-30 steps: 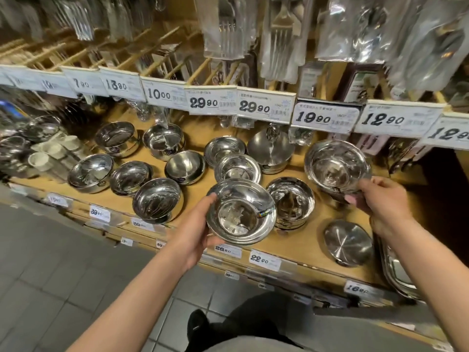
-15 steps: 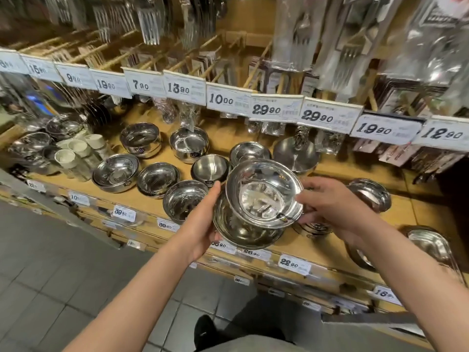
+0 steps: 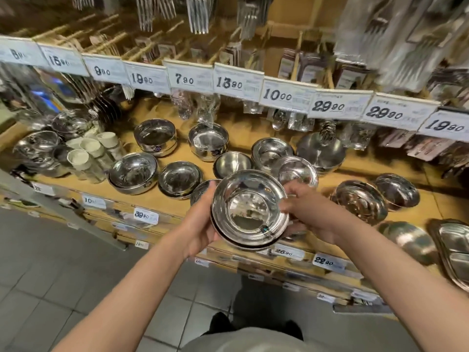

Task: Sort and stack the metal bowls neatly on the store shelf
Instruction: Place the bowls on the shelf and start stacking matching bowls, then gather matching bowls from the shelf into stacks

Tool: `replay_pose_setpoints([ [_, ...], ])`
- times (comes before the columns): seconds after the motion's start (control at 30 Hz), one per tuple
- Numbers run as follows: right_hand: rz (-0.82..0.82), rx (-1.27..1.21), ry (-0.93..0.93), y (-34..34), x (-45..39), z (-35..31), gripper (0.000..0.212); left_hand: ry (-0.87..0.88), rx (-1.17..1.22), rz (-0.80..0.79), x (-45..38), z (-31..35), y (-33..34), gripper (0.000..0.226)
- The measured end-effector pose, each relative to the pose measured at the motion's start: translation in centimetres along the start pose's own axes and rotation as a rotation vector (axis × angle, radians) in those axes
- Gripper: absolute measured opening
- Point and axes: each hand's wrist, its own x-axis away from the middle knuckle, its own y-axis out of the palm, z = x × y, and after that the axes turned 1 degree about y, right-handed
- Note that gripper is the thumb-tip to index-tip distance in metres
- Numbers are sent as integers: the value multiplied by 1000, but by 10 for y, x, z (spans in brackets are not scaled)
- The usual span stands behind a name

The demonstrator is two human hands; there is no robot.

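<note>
Two shiny metal bowls (image 3: 250, 210) sit nested one inside the other, held above the front edge of the wooden shelf (image 3: 350, 171). My left hand (image 3: 200, 224) grips the stack's left rim and underside. My right hand (image 3: 308, 214) holds its right rim, fingers curled around the edge. Several more metal bowls stand on the shelf behind: deep ones (image 3: 155, 137) at the back, wider ones (image 3: 133, 172) in front, and an upturned bowl (image 3: 321, 152) to the right.
White cups (image 3: 83, 156) stand at the left of the shelf. Flat metal lids (image 3: 359, 203) and a steel tray (image 3: 454, 247) lie at the right. Price tags (image 3: 238, 81) and hanging packaged cutlery run overhead. Grey tiled floor lies below.
My right hand brought its bowl from the right and set it into the bowl in my left hand. The two are now nested. The view has shifted left along the shelf.
</note>
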Motion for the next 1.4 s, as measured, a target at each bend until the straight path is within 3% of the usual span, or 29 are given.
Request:
replay_pose_setpoints([
  [0.1,-46,-238,51,17,-5,-2,13,-24,60,-34,-3,11,-19,74],
  [0.13,-51,-298,68,22,-7,-2,20,-5,75,-36,-4,15,-23,71],
  [0.23,-16,-420,121,37,-8,-7,18,77,29,54,-5,25,-23,27],
  [0.3,0,-447,148,43,-11,-8,32,112,-47,106,-6,30,-21,9],
  [0.43,-50,-406,142,42,-12,-19,23,130,-77,123,-7,38,-23,22],
  [0.73,-227,-145,89,50,-23,-53,75,165,-20,171,7,47,-44,38],
  [1.0,-242,-120,117,58,-40,-50,34,152,69,233,25,43,-46,70],
  [1.17,-223,-85,-50,64,-42,-44,51,203,73,295,38,36,-42,47],
  [1.4,-178,-86,-67,83,-42,-37,52,232,128,362,39,28,-50,64],
])
